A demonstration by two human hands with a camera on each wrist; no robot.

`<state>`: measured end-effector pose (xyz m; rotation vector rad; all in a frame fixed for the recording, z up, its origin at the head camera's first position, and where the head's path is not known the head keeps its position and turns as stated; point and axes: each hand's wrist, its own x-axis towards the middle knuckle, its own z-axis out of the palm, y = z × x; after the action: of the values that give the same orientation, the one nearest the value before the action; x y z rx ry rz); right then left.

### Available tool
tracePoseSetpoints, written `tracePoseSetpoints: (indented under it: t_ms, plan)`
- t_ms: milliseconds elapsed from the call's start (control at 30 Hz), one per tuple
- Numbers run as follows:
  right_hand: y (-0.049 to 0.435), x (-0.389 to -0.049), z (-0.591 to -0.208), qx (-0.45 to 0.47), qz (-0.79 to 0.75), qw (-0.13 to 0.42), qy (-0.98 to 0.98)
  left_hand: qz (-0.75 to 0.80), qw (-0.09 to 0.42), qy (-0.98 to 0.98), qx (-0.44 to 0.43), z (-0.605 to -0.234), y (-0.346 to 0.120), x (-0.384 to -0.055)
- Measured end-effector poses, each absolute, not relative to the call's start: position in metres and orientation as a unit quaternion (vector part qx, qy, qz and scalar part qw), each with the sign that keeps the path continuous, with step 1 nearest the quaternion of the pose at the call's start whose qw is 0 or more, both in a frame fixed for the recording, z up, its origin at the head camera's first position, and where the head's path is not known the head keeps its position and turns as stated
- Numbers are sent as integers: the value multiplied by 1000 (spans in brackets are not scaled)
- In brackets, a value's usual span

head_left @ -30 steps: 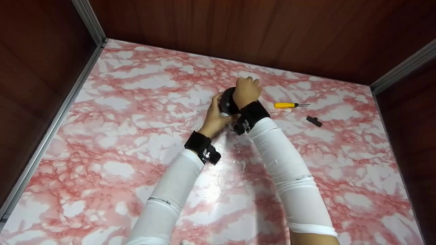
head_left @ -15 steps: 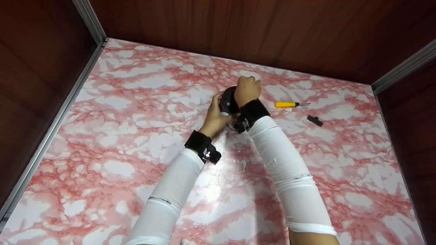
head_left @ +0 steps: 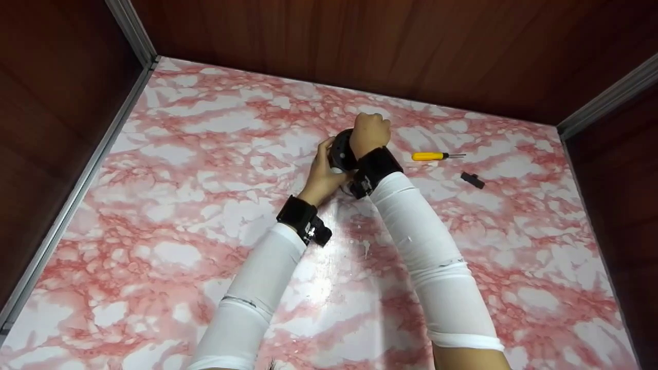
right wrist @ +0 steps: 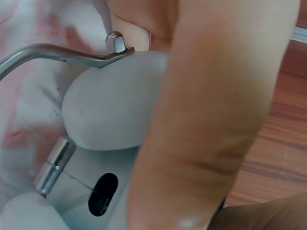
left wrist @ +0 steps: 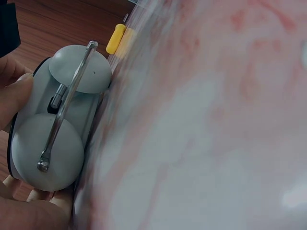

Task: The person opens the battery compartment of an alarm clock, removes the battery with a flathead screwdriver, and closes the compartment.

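Note:
A twin-bell alarm clock point(head_left: 341, 152) with a black back is held between both hands near the middle of the table. Its two pale bells point(left wrist: 48, 153), metal handle point(left wrist: 68, 103) and small hammer point(left wrist: 58, 96) face the left wrist camera. My left hand point(head_left: 323, 174) grips the clock from the left side, fingers wrapped round its edge. Over the black back, my right hand point(head_left: 371, 134) is curled, its thumb point(left wrist: 21, 93) at the clock's edge in the left wrist view. What the right fingertips touch is hidden. A bell point(right wrist: 112, 105) fills much of the right wrist view.
To the right lies a yellow-handled screwdriver point(head_left: 428, 156). Further right is a small black piece shaped like a battery cover point(head_left: 472, 180). Dark wood-grain panels point(head_left: 329, 41) with metal corner strips border the red-and-white marbled table point(head_left: 205, 169) at the back and sides.

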<state>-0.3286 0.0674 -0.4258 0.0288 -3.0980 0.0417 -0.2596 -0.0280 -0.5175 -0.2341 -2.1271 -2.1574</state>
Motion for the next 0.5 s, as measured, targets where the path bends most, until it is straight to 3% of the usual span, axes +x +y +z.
tracePoseSetpoints:
  t_ms: [500]
  plan:
    - [65, -331, -424, -4, 17, 21, -1000, -696, 50, -714, -59, -519, -27, -262]
